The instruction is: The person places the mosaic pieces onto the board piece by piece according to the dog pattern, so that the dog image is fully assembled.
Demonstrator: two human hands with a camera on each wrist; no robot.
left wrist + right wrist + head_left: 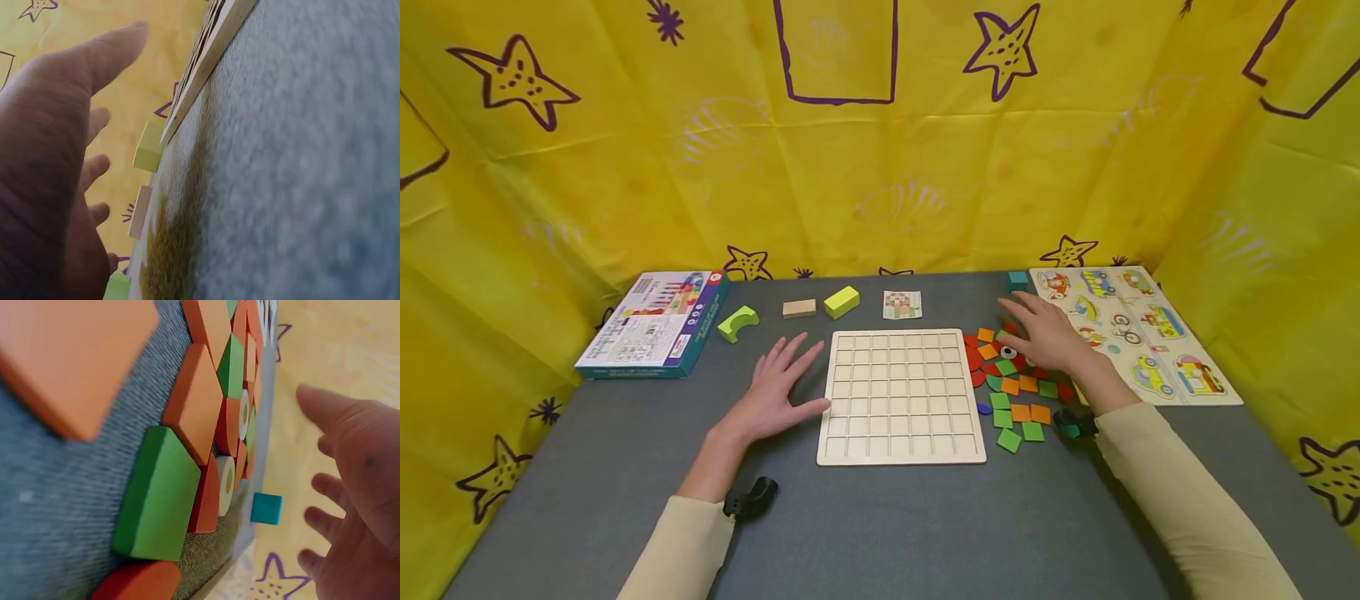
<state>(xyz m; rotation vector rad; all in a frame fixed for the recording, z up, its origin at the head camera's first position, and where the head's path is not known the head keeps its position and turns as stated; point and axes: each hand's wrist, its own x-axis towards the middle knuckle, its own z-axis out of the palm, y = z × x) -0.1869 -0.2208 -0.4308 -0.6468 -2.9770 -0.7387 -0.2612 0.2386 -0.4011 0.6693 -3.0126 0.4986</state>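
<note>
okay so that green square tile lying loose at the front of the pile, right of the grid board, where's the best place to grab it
Pinch the green square tile by two opposite side edges, coming straight down from above with the right hand. It lies flat on the table, tilted and slightly apart from its neighbours, so its edges look free for fingertips; its flat top offers no hold.

A children's play corner set up like a small booth: a grey felt tabletop (880,517) walled on three sides by yellow cloth (625,167) printed with purple starfish, with a wooden grid board (901,396), coloured blocks and a vehicle puzzle (1138,333).
</note>
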